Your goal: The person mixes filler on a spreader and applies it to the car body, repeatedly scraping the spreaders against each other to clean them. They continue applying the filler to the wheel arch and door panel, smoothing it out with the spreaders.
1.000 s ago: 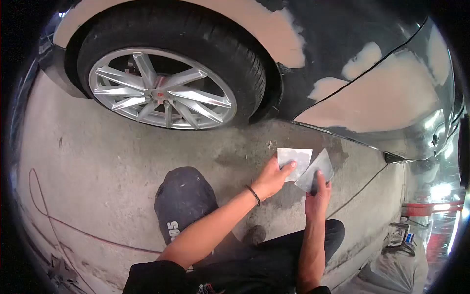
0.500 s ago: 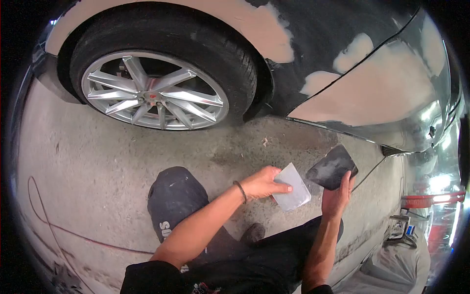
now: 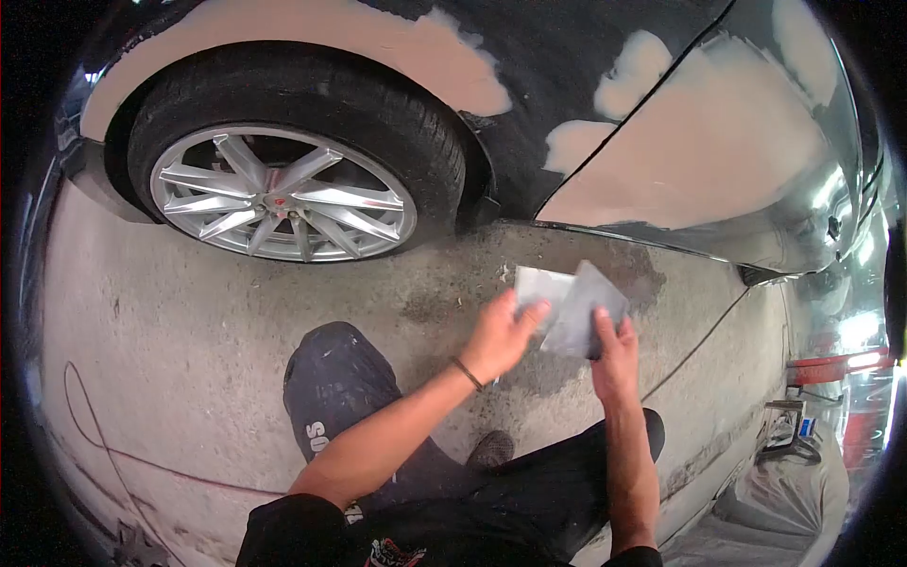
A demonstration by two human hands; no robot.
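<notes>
My left hand [image 3: 503,333], with a dark band on its wrist, grips a thin whitish rectangular sheet [image 3: 540,286] between thumb and fingers. A flat grey rectangular pad, dusty like a sanding pad [image 3: 584,314], is pinched in my right hand [image 3: 615,357], thumb across its near face. The pad overlaps the right part of the sheet in this view. Both are held over the concrete floor, in front of a dark car body panel [image 3: 529,151] with patches of beige filler [image 3: 690,151].
A silver spoked wheel [image 3: 279,200] with a black tire stands at the upper left. My bent knee [image 3: 340,378] is below it. A thin hose [image 3: 179,475] runs over the floor at left. Grey plastic sheeting [image 3: 784,501] and a red bar [image 3: 831,367] are at right.
My hands have come together and moved up: the pad has swung left and turned to a lighter face, now overlapping the sheet. The car sits further left in view.
</notes>
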